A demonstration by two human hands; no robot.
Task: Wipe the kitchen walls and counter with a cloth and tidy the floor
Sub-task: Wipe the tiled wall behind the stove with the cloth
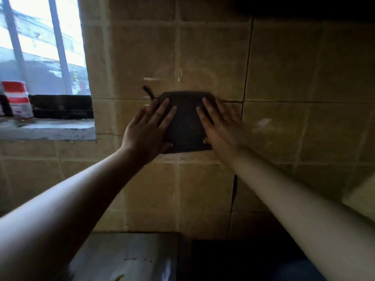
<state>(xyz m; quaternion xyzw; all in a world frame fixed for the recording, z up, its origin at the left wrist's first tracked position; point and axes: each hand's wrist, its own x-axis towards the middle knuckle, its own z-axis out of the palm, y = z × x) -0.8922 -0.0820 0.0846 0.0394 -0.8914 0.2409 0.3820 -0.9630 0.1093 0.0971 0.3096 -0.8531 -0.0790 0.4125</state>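
Note:
A dark square cloth [185, 122] with a small loop at its top left corner lies flat against the beige tiled wall [284, 67]. My left hand [148, 128] presses the cloth's left side with straight, spread fingers. On the cloth's right side my right hand [220, 124] presses in the same way, fingers straight. Both arms reach up from the bottom of the view. A wet sheen shows on the tiles just above the cloth.
A window [40, 41] with bars is at the upper left, with a grey stone sill [50, 129]. A red and white container [19, 102] and a dark tray [60, 106] stand on the sill. The counter [125, 258] lies below, a dark patch on its right.

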